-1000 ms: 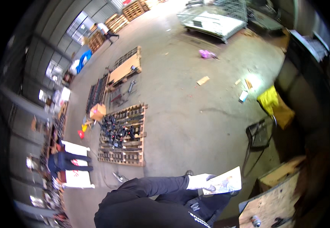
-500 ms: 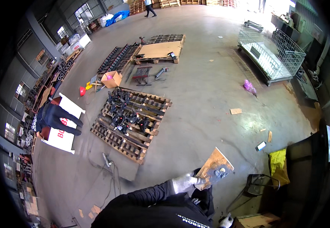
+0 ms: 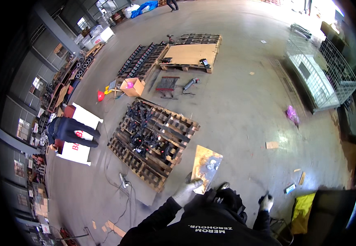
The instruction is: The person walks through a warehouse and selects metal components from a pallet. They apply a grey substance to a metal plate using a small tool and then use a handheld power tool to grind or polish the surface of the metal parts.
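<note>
My left hand (image 3: 185, 194), in a pale work glove, grips the lower left edge of a wooden board (image 3: 202, 158). A grey smeared patch covers part of the board, and a few small light-grey lumps (image 3: 212, 165) lie on it. Out to the right, my right hand (image 3: 266, 203), gloved too, is held low with its fingers curled. Something small and dark shows at its fingertips, too small to name. Ahead of the board stands a wooden pallet (image 3: 178, 137) loaded with black metal parts (image 3: 139, 123).
Beyond are another pallet topped by a cardboard sheet (image 3: 190, 54), an open carton (image 3: 132, 87) and an angle grinder (image 3: 191, 84). A wire cage cart (image 3: 317, 78) stands far right, a yellow sack (image 3: 303, 213) near right. Cables (image 3: 129, 190) trail on the floor. A co-worker (image 3: 69, 130) bends over a white box.
The board in my left hand has swung left toward the loaded pallet. My right hand has come up and outward from beside the lower box. The view has turned, and the far walker has moved on.
</note>
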Motion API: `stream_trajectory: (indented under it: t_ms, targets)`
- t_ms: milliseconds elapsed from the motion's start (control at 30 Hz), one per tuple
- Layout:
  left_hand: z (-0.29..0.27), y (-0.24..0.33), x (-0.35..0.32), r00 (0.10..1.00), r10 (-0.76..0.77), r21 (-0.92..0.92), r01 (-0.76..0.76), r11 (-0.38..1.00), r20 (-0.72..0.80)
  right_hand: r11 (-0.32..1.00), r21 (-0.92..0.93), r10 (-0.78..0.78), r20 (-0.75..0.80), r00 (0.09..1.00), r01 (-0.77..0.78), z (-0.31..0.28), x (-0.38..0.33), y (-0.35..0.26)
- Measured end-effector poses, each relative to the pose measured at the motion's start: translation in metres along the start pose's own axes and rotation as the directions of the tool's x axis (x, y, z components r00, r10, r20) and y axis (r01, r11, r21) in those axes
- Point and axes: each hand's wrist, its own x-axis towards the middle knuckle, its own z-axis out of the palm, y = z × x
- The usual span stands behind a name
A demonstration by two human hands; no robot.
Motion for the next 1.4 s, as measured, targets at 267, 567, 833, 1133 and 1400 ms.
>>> stream_trajectory:
  t_ms: [267,567,833,1133,1400]
  targets:
    - [-0.003,0.079,0.105,0.971,0.143,-0.045,-0.155,0.987,-0.193,0.966,0.073,-0.256,0.426,0.868,0.249,0.222,0.047,-0.229]
    - [-0.023,0.212,0.29,0.989,0.087,-0.024,-0.09,0.996,-0.116,0.998,-0.045,0.049,0.165,0.985,-0.042,0.33,0.135,-0.229]
    - [-0.024,0.347,0.438,0.995,0.059,0.077,-0.053,0.996,-0.075,0.998,-0.004,0.063,0.04,0.997,-0.063,0.439,0.191,-0.239]
    - [-0.024,0.473,0.636,0.97,0.151,0.184,-0.116,0.976,-0.193,0.977,-0.196,-0.079,0.037,0.996,0.085,0.687,0.29,-0.32]
    - [-0.018,0.611,0.749,0.937,0.172,-0.071,-0.203,0.977,-0.305,0.926,-0.258,-0.148,0.421,0.895,0.275,0.95,0.279,-0.527]
